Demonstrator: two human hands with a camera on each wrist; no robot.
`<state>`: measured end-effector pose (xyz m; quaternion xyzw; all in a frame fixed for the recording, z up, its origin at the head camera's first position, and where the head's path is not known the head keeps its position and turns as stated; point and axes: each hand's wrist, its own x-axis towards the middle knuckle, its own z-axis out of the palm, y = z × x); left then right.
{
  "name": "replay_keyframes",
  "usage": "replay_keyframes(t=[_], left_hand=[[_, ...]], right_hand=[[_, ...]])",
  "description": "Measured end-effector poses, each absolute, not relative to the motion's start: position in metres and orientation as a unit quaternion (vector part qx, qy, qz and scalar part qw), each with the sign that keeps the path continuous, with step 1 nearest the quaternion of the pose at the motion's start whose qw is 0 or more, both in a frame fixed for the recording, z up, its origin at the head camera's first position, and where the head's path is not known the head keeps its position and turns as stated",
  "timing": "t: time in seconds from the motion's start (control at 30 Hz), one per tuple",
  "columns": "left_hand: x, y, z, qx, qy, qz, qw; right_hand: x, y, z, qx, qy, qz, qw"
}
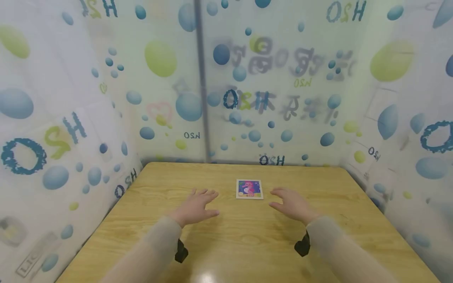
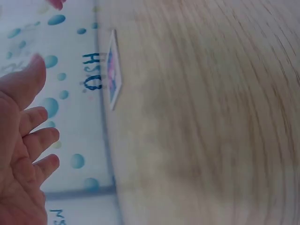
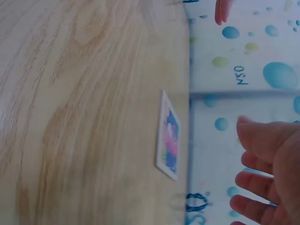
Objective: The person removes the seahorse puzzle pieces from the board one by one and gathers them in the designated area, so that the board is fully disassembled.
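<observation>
A small square picture tile [image 1: 249, 189] with a white border lies flat on the wooden table; it shows a pink seahorse on a blue and purple ground. To its left my left hand [image 1: 196, 207] hovers over the table, fingers spread and holding nothing. On the other side my right hand [image 1: 291, 204] is held in the air, its fingers loosely bent and nothing in them. Both wrist views show the tile at a slant, the left wrist view with the hand [image 2: 23, 140] apart from it, the right wrist view with the fingers [image 3: 255, 185] apart from it too.
The wooden table [image 1: 240, 251] ends at a rounded far edge. Pale curtains [image 1: 170, 118] printed with blue and green drops and mirrored H2O lettering hang behind it and along both sides. A dark strap piece [image 1: 181, 251] sits under the left wrist, another [image 1: 302, 245] under the right.
</observation>
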<state>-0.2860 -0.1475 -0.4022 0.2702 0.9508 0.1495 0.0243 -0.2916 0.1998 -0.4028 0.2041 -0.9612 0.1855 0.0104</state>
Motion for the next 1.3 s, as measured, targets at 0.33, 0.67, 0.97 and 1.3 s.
replay_keyframes(t=[0.33, 0.67, 0.97, 1.3], left_hand=[[-0.322, -0.106, -0.443, 0.238, 0.943, 0.224, 0.064], [-0.347, -0.073, -0.474, 0.173, 0.946, 0.268, 0.061], [-0.355, -0.064, -0.485, 0.185, 0.961, 0.195, 0.061], [-0.358, -0.06, -0.477, 0.204, 0.966, 0.142, 0.075]], right_hand=[[-0.326, 0.188, -0.452, 0.092, -0.935, 0.343, -0.012], [-0.353, 0.177, -0.496, 0.058, -0.933, 0.356, 0.004], [-0.357, 0.166, -0.5, 0.045, -0.953, 0.298, -0.008], [-0.36, 0.161, -0.49, 0.031, -0.963, 0.268, 0.006]])
